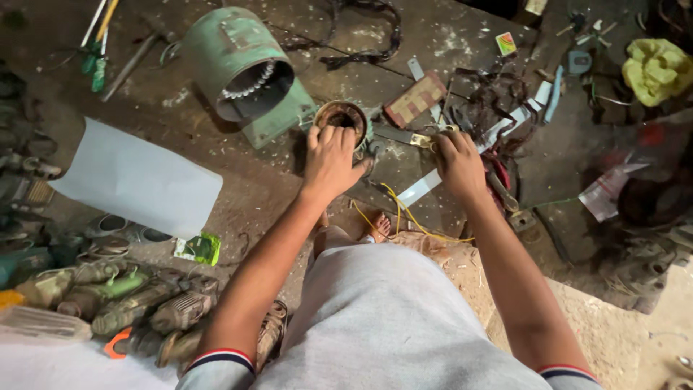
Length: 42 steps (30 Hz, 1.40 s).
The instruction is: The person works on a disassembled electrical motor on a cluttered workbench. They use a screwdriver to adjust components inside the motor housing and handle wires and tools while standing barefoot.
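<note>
My left hand (pixel 330 160) grips the near rim of a small round motor stator (pixel 341 118) with copper windings, standing on the dirty floor. My right hand (pixel 458 160) is closed on a tool with a yellowish handle (pixel 413 139) whose dark blade points left toward the stator. Thin yellow wires (pixel 404 217) trail from the stator area down between my hands, over a white strip (pixel 417 191). My knees and grey shorts fill the lower middle.
A large green motor housing (pixel 242 68) lies behind the stator. A white sheet (pixel 137 177) lies at left, several old power tools (pixel 130 303) at lower left, screwdrivers (pixel 97 43) at top left, a yellow cloth (pixel 655 68) at top right, and scattered scraps (pixel 505 101).
</note>
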Tool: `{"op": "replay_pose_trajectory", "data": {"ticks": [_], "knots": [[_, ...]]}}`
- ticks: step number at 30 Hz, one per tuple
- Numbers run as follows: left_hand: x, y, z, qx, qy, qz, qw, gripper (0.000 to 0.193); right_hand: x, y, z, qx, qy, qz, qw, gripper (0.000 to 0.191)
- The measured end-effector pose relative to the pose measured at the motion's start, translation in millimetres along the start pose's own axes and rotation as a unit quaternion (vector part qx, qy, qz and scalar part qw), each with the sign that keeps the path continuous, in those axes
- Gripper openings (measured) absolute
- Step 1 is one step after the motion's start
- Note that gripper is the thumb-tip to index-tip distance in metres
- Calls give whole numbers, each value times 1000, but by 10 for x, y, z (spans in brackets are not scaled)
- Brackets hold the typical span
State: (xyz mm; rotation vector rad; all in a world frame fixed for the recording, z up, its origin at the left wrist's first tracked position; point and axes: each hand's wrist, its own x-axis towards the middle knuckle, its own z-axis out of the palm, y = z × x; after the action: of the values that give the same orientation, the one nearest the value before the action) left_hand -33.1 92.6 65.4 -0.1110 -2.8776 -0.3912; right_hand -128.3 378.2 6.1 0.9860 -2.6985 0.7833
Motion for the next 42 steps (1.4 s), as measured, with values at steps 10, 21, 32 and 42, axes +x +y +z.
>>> {"op": "replay_pose_trajectory", "data": {"ticks": [10, 21, 32, 42], "knots": [[-355, -322, 11, -176, 14, 42, 983, 65, 22, 289, 235, -148, -79, -23, 986, 29], [-250, 18, -410, -245, 23, 29, 969, 37, -40, 276, 22, -120, -98, -2, 988, 23], [-781, 913, -1946, -730, -115, 350, 576, 37, -116, 372, 51, -103, 3, 64, 993, 23], [-682, 1010, -2014, -757, -123, 372, 522, 41, 85, 1044, 434, -175, -32, 156, 972, 42]]}}
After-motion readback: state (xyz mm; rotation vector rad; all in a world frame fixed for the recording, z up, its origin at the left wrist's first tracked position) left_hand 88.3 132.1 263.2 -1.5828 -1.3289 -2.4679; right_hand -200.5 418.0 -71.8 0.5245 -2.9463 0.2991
